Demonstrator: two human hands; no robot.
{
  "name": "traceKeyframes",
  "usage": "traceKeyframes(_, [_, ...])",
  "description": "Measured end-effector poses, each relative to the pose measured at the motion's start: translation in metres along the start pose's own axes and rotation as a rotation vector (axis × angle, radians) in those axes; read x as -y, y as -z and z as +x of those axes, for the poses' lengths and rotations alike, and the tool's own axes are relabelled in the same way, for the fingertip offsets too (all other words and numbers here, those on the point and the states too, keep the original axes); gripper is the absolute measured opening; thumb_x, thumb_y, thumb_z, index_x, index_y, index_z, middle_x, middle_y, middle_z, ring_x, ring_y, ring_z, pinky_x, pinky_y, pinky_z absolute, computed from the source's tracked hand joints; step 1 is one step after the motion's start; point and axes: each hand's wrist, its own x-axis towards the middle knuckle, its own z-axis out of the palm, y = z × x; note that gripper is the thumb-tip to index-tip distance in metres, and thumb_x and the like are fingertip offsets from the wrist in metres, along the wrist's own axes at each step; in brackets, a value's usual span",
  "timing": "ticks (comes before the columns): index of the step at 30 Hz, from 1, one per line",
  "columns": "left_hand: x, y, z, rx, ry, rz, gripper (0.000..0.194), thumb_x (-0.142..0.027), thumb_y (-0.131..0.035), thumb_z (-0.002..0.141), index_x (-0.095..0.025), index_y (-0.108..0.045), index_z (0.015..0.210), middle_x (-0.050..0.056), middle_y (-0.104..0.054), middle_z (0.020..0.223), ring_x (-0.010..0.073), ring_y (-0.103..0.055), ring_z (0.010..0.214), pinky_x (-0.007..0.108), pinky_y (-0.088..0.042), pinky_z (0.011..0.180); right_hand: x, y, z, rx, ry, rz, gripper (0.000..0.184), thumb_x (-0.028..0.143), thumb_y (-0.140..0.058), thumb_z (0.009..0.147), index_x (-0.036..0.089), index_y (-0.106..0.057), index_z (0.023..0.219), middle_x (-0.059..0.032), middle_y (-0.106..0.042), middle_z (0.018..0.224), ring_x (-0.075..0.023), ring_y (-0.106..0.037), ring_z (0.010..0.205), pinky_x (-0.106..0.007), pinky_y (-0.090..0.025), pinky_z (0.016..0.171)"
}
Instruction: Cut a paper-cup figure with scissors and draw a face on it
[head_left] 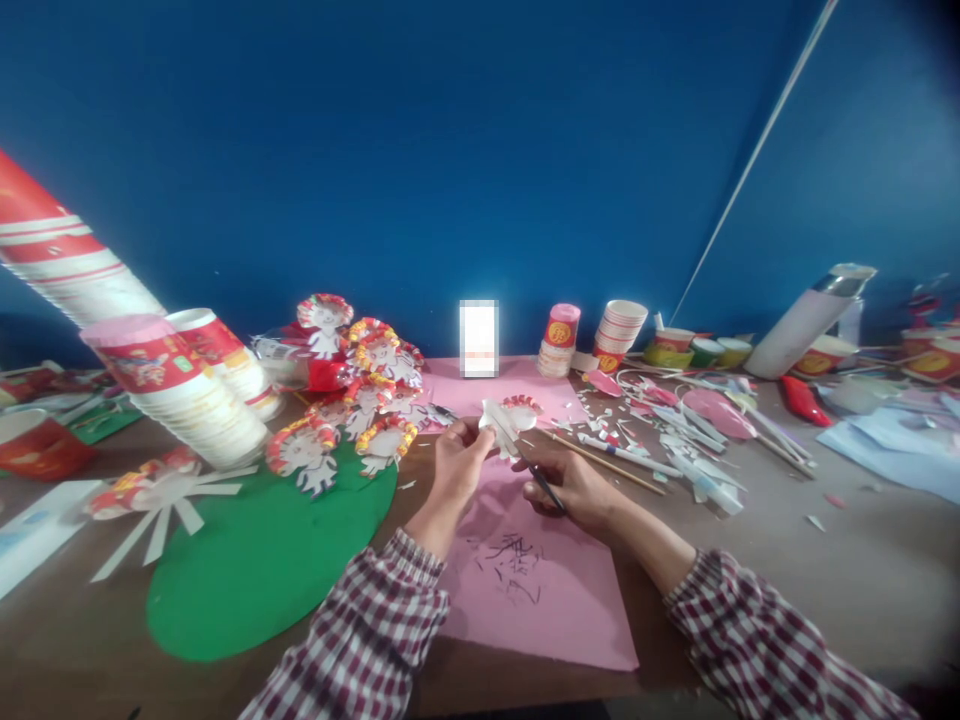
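My left hand (459, 465) pinches a white paper cutout (496, 422) over the table's middle. A red-trimmed edge shows on the cutout's far right side. My right hand (577, 488) is closed around a pair of scissors (553, 492) with dark handles. The scissors' blades point up and left, against the cutout; I cannot tell exactly where they meet the paper. Beneath both hands lies a pink sheet (555, 600) with dark marks drawn on it. Several finished-looking paper figures with red and yellow frilled rims, such as one paper figure (309, 458), sit to the left.
A green oval sheet (247, 580) lies at left, near stacked paper cups (199, 400) and a strip-cut paper cup (176, 485). Paper scraps, a wooden stick (607, 463) and a white bottle (806, 320) are on the right. Behind stands a blue wall (480, 150).
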Motion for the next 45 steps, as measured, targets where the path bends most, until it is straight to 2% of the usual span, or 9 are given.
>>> traceKeyframes(4, [0.0020,-0.0001,0.0003,0.008,-0.002,0.005,0.025,-0.032,-0.074,0.065,-0.013,-0.064,0.078,0.001,-0.064,0.070,0.0119,-0.060,0.063,0.027,-0.050,0.066,0.0030,-0.0013,-0.0004,0.004,0.012,0.015,0.045,0.043,-0.074,0.072,0.010,-0.058,0.100,0.0061,-0.044,0.055,-0.0063,-0.035,0.047,-0.021,-0.028,0.044])
traceKeyframes(18, [0.0100,0.0027,0.0038,0.032,-0.015,-0.032,0.023,-0.032,-0.074,0.066,-0.014,-0.065,0.079,0.001,-0.065,0.072,0.0126,-0.062,0.065,0.029,-0.051,0.069,0.0026,-0.0009,-0.0001,-0.002,0.009,-0.044,0.046,0.044,-0.073,0.073,0.009,-0.059,0.099,0.0055,-0.044,0.054,-0.0070,-0.037,0.048,-0.022,-0.030,0.044])
traceKeyframes(31, [0.0068,0.0003,0.0031,-0.010,0.015,-0.034,0.025,-0.032,-0.076,0.063,-0.015,-0.064,0.077,-0.001,-0.064,0.067,0.0115,-0.060,0.062,0.025,-0.048,0.063,0.0017,-0.0026,-0.0011,-0.002,0.011,0.048,0.042,0.042,-0.073,0.073,0.011,-0.059,0.098,0.0075,-0.041,0.051,-0.0064,-0.034,0.046,-0.021,-0.027,0.043])
traceKeyframes(45, [0.0026,-0.0021,0.0010,-0.004,0.023,-0.051,0.030,-0.032,-0.077,0.061,-0.013,-0.063,0.080,0.001,-0.065,0.070,0.0126,-0.061,0.063,0.027,-0.050,0.064,0.0029,-0.0043,-0.0007,-0.021,0.018,0.041,0.050,0.046,-0.075,0.070,0.008,-0.058,0.098,0.0063,-0.044,0.053,-0.0066,-0.036,0.045,-0.022,-0.030,0.043])
